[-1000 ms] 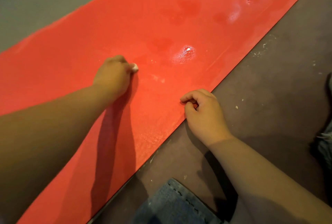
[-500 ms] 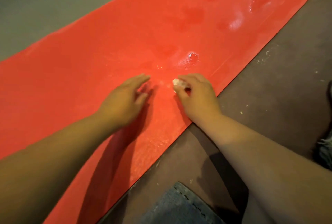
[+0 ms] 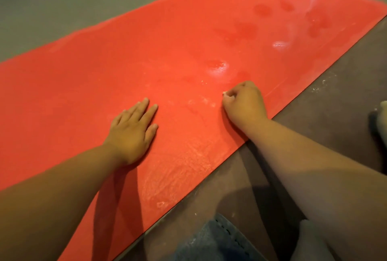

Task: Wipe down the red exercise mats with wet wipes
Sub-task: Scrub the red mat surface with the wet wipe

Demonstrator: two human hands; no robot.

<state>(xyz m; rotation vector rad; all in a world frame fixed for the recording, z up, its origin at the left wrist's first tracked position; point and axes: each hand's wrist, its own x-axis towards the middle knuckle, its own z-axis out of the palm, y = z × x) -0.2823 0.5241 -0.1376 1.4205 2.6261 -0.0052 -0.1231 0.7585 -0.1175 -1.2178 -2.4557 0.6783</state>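
Left hand (image 3: 132,133) flat, right hand (image 3: 245,102) pinching wipe (image 3: 225,93)

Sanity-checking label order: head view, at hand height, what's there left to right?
Bare red mat → left hand, flat on the mat → wipe wad → right hand, holding the wad → brown floor.

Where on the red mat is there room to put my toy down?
The biggest bare stretch of the red mat lies to the left of the left hand, toward the grey floor. A narrower gap sits between that hand and the right hand, which grips the wipe. The far end carries wet patches.
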